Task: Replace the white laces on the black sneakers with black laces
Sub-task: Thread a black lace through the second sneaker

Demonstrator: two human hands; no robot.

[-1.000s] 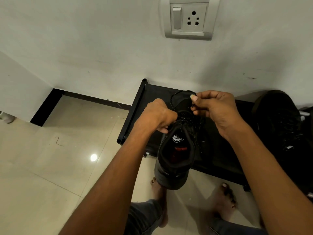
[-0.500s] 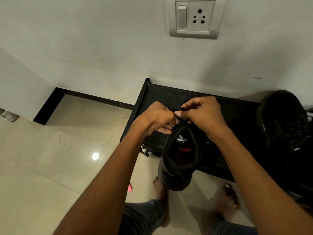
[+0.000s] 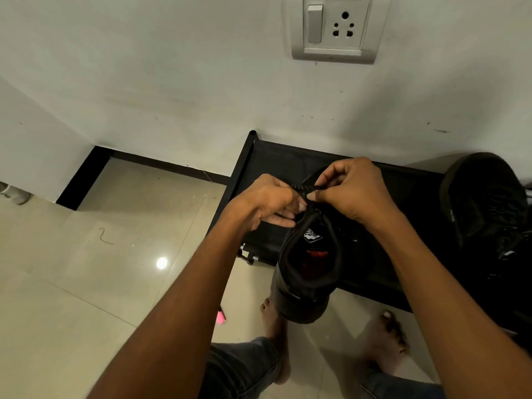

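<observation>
A black sneaker [image 3: 305, 286] lies on the front edge of a low black rack [image 3: 270, 162], heel toward me, its opening and white tongue logo showing. A black lace [image 3: 302, 187] runs across its top between my hands. My left hand [image 3: 267, 203] pinches the lace at the left of the tongue. My right hand [image 3: 354, 191] pinches the same lace just to the right, fingers curled over it. The two hands nearly touch. A second black sneaker [image 3: 486, 203] lies on the rack at the far right. No white lace is in view.
The rack stands against a white wall with a switch and socket plate [image 3: 334, 30] above. Beige floor tiles spread to the left, with a small pink object [image 3: 221, 317] near my bare feet [image 3: 276, 335]. A dark scrap of thread [image 3: 104, 236] lies on the tiles.
My right hand has come down and left from the toe end to meet my left hand over the tongue. Both hands now hold the lace close together.
</observation>
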